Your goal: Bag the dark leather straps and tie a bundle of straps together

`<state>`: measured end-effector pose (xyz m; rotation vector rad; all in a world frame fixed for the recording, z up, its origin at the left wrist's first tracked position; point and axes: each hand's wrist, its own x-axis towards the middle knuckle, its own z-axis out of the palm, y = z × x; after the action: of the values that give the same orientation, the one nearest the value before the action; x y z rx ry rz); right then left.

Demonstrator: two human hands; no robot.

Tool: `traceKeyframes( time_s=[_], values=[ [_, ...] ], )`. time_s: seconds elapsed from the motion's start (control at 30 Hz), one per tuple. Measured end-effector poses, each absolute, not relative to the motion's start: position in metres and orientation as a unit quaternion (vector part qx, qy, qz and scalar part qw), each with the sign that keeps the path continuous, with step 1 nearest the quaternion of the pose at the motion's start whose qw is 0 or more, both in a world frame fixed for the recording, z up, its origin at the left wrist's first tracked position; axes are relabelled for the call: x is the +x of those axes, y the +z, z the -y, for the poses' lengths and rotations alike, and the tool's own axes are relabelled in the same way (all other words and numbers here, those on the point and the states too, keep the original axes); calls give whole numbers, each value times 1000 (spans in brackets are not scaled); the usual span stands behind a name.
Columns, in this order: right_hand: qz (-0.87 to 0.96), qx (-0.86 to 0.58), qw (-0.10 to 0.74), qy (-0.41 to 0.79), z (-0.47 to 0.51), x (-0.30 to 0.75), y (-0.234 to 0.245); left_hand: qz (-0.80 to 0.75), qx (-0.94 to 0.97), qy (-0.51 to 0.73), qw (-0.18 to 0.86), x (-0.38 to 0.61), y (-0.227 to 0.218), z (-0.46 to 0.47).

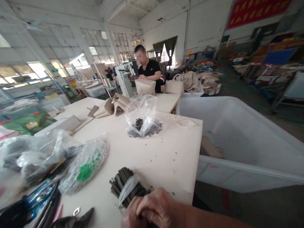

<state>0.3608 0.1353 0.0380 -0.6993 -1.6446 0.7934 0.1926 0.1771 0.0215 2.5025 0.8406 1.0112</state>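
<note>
My right hand (162,207) reaches in from the lower right, its fingers closed against my left hand (133,213) at the bottom edge. My left hand is closed too, and partly cut off by the frame. What the fingers hold is hidden. Just beyond them, on the pale tabletop (175,142), a bundle of dark narrow strips (121,179) lies with a whitish band (129,190) around it. Further back, an open clear plastic bag (144,107) holds many small dark pieces (152,128). Several similar bits are scattered on the table between bag and hands.
To the left lie plastic bags, one a clear bag with green print (87,167), and dark straps. A large white bin (237,167) stands right of the table edge. Across the table a person (150,69) handles a beige bag (145,86) at a sewing machine (125,77).
</note>
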Motion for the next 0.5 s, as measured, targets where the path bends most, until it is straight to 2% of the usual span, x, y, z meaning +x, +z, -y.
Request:
traceKeyframes(
  time_s=[0.1, 0.13, 0.27, 0.37, 0.5],
  values=[
    [683, -354, 570, 289, -138, 373, 44, -400, 824, 347, 201, 197, 40, -166],
    [697, -363, 550, 284, -141, 376, 42, -421, 810, 339, 228, 199, 45, -163],
    [748, -349, 476, 303, -157, 380, 26, -462, 765, 326, 310, 202, 51, -159],
    [755, -351, 469, 296, -164, 384, 23, -487, 727, 315, 368, 201, 53, -157],
    [759, -407, 456, 224, -168, 393, 31, -504, 693, 292, 425, 198, 59, -155]
  ],
)
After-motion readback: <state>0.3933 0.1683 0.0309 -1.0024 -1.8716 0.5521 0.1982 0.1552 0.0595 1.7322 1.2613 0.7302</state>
